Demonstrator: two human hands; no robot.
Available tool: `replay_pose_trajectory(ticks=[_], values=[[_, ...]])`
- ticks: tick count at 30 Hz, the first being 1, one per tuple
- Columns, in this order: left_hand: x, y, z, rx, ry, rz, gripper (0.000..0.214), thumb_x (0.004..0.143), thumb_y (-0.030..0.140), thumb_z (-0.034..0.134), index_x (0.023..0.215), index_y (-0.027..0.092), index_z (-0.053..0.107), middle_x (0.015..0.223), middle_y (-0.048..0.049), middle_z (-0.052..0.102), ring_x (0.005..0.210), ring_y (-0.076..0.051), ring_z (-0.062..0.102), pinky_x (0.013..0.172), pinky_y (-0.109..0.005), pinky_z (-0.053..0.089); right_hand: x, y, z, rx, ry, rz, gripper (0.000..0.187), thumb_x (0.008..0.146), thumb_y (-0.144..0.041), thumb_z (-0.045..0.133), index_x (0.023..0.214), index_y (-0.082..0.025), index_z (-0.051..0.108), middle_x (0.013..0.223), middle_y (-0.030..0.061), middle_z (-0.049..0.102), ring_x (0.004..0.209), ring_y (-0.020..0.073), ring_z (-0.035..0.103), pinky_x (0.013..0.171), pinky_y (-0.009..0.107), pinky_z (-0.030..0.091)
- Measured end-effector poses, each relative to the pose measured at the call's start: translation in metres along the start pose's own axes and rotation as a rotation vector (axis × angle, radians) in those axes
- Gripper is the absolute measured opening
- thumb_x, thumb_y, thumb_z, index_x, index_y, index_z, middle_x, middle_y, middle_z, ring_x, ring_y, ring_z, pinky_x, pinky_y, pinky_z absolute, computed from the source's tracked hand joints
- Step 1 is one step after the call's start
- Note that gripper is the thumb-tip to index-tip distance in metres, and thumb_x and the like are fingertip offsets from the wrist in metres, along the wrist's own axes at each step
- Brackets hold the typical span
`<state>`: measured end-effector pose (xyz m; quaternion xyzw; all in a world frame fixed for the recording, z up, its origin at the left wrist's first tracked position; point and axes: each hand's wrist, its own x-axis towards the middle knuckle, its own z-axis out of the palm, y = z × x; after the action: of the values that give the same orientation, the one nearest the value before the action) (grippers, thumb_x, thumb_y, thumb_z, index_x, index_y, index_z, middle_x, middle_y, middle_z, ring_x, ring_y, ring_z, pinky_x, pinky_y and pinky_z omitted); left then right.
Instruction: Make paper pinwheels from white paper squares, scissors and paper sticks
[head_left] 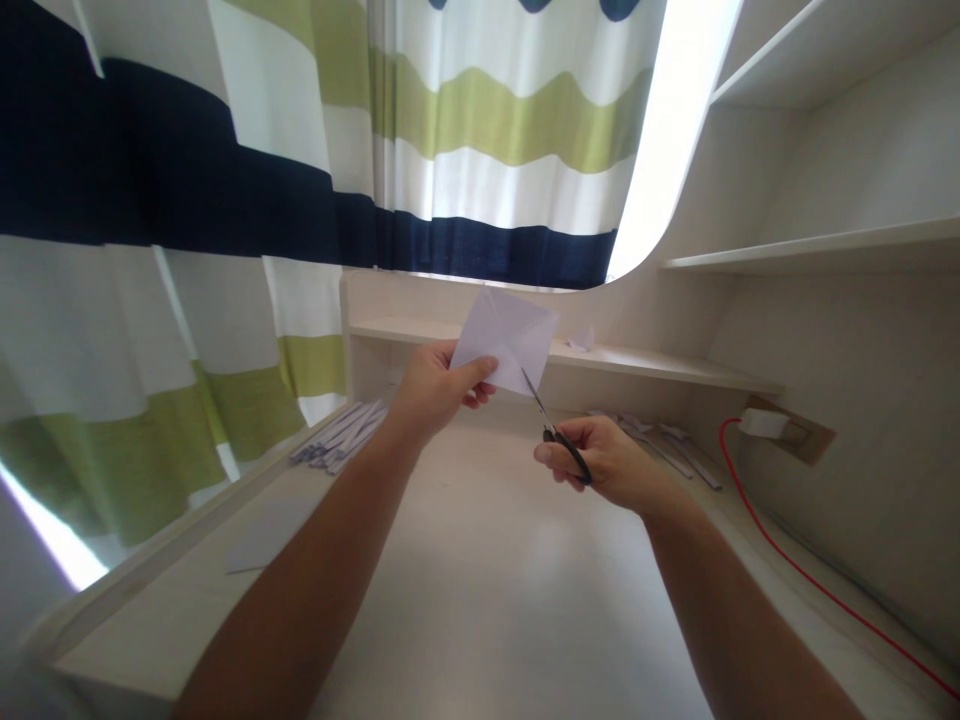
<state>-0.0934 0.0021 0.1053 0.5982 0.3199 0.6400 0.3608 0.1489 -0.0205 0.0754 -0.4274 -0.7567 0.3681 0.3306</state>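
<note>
My left hand pinches a folded white sheet of paper and holds it up above the desk. My right hand grips black-handled scissors, fingers through the loops. The blades point up and left, and their tips meet the lower edge of the paper. Both forearms reach in from the bottom of the head view.
A pile of cut paper strips lies at the desk's back left, more strips at the back right. A flat sheet rests on the left. A red cable runs from a wall plug. A low shelf holds a paper scrap.
</note>
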Motion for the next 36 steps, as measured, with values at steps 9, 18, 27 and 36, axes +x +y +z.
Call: replay_pose_trajectory(ticks=[9,18,27,36], values=[[0.0005,-0.0001,0.0011,0.007,0.011,0.003,0.028,0.071,0.039,0.085,0.076,0.013,0.077,0.061,-0.0046,0.073,0.049,-0.012,0.063,0.048,-0.022,0.050,0.0008,-0.0003,-0.0010,-0.020,0.045,0.027,0.046,0.077,-0.058,0.086,0.064,-0.018,0.068,0.057,0.0003,0.062,0.047,0.0093,0.045,0.044,0.024,0.030],[-0.0005,-0.0007,0.0033,0.019,-0.031,-0.029,0.029,0.071,0.040,0.085,0.076,0.013,0.076,0.061,-0.0045,0.072,0.050,-0.012,0.063,0.048,-0.021,0.049,0.0000,-0.0045,0.0015,-0.018,0.046,0.019,0.046,0.077,-0.059,0.085,0.064,-0.018,0.068,0.060,0.0016,0.064,0.050,0.0105,0.048,0.048,0.025,0.032],[-0.0018,-0.0022,0.0071,0.033,-0.083,-0.061,0.026,0.071,0.037,0.084,0.076,0.013,0.076,0.060,-0.0036,0.070,0.051,-0.012,0.062,0.049,-0.022,0.050,-0.0024,-0.0037,-0.0004,-0.033,0.040,-0.010,0.046,0.080,-0.058,0.083,0.067,-0.017,0.069,0.059,-0.0004,0.060,0.055,0.0114,0.048,0.053,0.027,0.032],[-0.0011,-0.0033,0.0083,0.018,-0.068,-0.075,0.026,0.071,0.037,0.082,0.077,0.012,0.076,0.058,-0.0037,0.069,0.049,-0.012,0.062,0.047,-0.022,0.048,0.0007,0.0029,-0.0017,-0.047,0.036,0.037,0.047,0.080,-0.059,0.083,0.067,-0.017,0.066,0.060,-0.0008,0.058,0.052,0.0101,0.043,0.050,0.028,0.027]])
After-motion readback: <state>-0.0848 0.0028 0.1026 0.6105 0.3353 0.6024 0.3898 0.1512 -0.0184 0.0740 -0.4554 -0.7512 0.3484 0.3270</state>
